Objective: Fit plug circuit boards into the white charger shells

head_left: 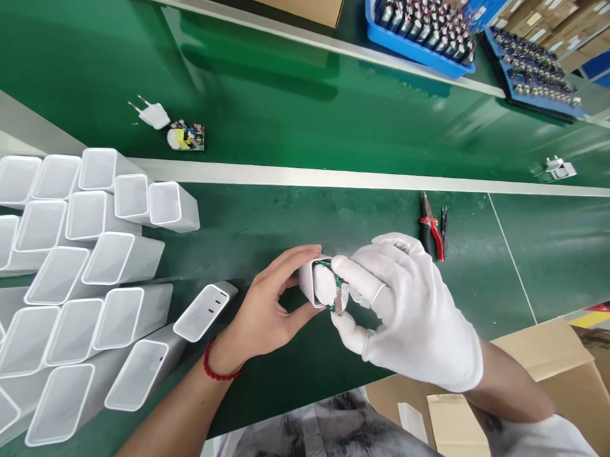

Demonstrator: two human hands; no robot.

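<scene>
Over the green bench, my bare left hand (265, 310) wraps round a white plastic casing (308, 286), its open end turned to the right. My right hand (410, 311), in a white glove, pinches a small green circuit board (339, 299) between thumb and fingers at that opening. A white rounded piece (325, 285) sits on the board, inside the casing's mouth. How deep the board reaches into the casing is hidden. Left of my left hand lies a white casing with slots in its end (205, 312).
Many open white casings (115, 318) crowd the left side. Red-handled pliers (432, 229) and black tweezers (444, 230) lie at right. Behind are a plug piece (153, 116), a loose circuit board (186, 136) and a blue tray (419, 48) of parts. A cardboard box (549, 353) stands lower right.
</scene>
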